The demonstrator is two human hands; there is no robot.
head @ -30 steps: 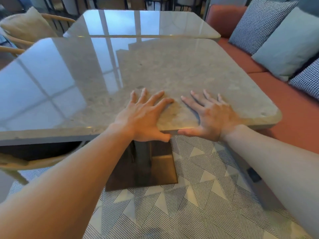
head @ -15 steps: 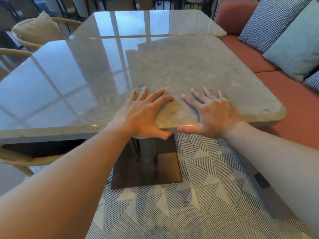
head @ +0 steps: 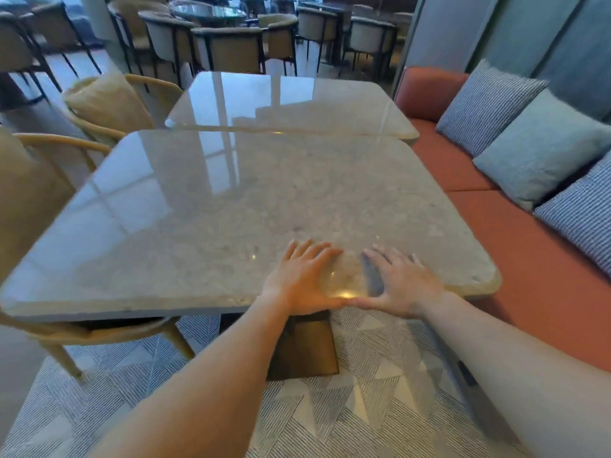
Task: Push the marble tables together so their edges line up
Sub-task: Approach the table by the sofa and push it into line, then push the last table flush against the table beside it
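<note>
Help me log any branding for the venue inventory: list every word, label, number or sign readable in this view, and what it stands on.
None: no readable text shows in this view.
The near marble table and the far marble table show only reflections and stone pattern.
The cushions, orange bench, chairs and rug carry patterns, no lettering.
The left hand and right hand lie flat and cover no visible label.

Near marble worktop (head: pixel 205 206): polished speckled grey stone, glossy, mirror-like reflections. Far marble worktop (head: pixel 291 100): same finish. Pedestal base (head: pixel 304 348): dark brushed metal, satin. Bench seat (head: pixel 515 246): smooth matt rust-orange upholstery. Cushions (head: pixel 539 147): woven cloth. Chair frame (head: pixel 66 143): light wood. Rug (head: pixel 363 401): flat-woven, matt.
</note>
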